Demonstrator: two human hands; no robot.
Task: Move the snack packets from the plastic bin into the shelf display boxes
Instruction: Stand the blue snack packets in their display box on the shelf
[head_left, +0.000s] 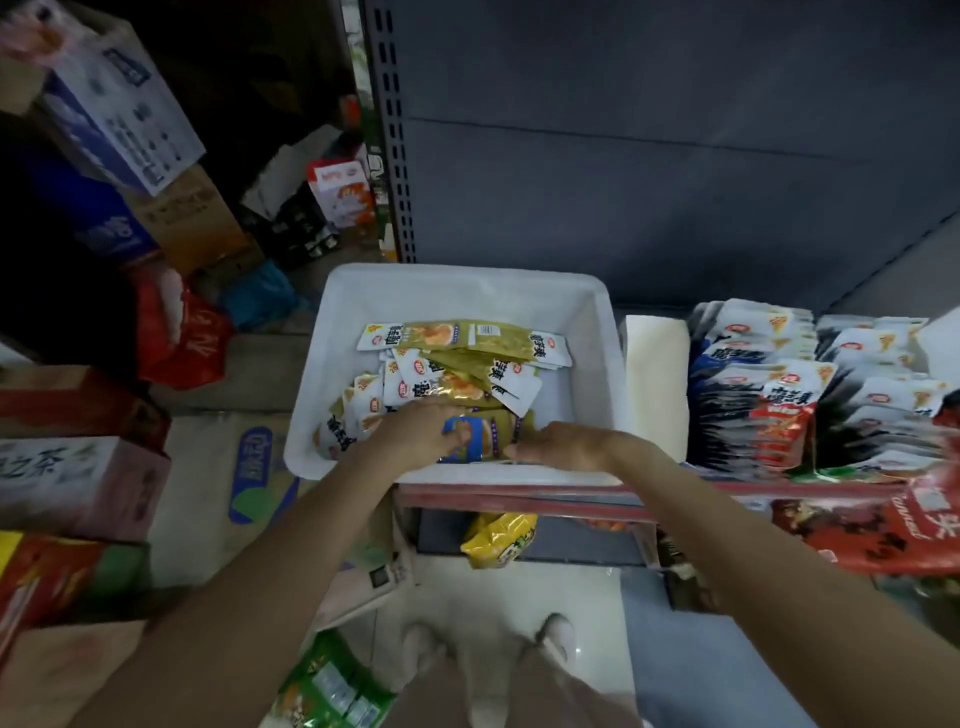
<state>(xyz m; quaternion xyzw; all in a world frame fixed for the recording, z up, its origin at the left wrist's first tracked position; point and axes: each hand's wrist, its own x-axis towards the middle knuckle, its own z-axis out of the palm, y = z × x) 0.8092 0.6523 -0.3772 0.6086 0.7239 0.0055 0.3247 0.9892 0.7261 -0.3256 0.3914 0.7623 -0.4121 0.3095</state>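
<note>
Step in hand: gathering. A bundle of snack packets (480, 434) at the lower centre of the frame, inside the white plastic bin (457, 291), is gripped between the left hand (421, 434) and the right hand (558, 447), fingers curled onto either end.

Next move, as judged: the bundle is to be lifted clear and carried right to the shelf display boxes (758, 395).

Count: one bin; two hands; packets in the bin number a dozen or more, exact tally not readable; display boxes' number cannot be told.

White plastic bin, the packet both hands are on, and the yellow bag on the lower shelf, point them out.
white plastic bin (470, 283): head view, far rim.
gold packet (485, 439): head view, middle, between the hands.
yellow bag (496, 538): head view, its front.
</note>
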